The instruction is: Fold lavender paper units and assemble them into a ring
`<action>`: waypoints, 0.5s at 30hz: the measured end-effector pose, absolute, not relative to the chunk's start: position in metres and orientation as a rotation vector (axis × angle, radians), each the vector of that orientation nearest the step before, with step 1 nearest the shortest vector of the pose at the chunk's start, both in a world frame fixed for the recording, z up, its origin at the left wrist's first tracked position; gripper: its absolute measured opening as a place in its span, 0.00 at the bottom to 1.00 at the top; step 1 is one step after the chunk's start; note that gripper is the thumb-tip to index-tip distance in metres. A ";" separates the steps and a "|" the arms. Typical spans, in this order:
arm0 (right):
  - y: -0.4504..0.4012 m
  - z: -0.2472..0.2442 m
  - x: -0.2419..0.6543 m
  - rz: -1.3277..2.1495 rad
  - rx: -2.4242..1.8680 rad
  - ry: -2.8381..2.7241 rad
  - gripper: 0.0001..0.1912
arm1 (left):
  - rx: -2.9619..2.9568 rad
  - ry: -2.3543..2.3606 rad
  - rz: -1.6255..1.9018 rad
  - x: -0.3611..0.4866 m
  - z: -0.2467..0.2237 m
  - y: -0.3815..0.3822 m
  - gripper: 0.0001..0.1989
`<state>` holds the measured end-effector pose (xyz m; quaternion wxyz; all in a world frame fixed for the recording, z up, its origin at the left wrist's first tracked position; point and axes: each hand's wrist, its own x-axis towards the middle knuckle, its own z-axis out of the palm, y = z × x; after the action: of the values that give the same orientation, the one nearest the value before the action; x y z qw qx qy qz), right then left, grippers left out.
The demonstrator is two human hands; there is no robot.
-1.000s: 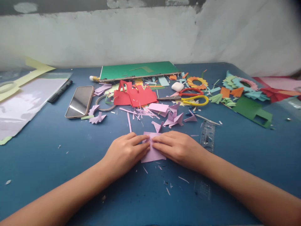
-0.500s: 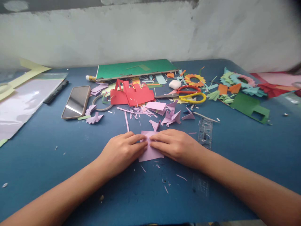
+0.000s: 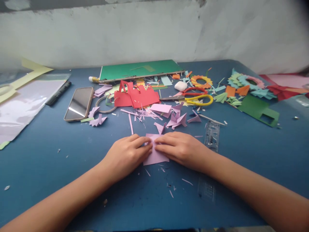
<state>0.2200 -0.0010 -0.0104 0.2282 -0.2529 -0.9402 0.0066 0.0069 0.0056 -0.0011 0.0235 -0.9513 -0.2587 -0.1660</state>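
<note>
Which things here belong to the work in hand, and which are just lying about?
In hand:
- purple square, touched by left hand and right hand
- folded purple pieces, probably

Apparently lying about, untouched:
- phone
- scissors
- red paper
- green board

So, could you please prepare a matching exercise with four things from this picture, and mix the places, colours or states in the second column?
Column one:
1. paper sheet
2. scissors
3. phone
4. ruler

Column two:
A. see-through, partly hidden by the right forearm
B. lying flat, with a dark screen
C. lilac, touched by the left hand and the right hand
D. with one red and one yellow handle

Right pairs: 1-C, 2-D, 3-B, 4-A
</note>
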 end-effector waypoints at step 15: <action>0.000 -0.011 0.220 0.038 -0.702 -2.573 0.12 | -2.952 -0.764 -0.579 0.006 -0.005 0.007 0.12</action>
<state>0.2198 -0.0002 -0.0114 0.2347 -0.2559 -0.9377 0.0140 0.0061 0.0067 -0.0055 0.0189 -0.9509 -0.2462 -0.1865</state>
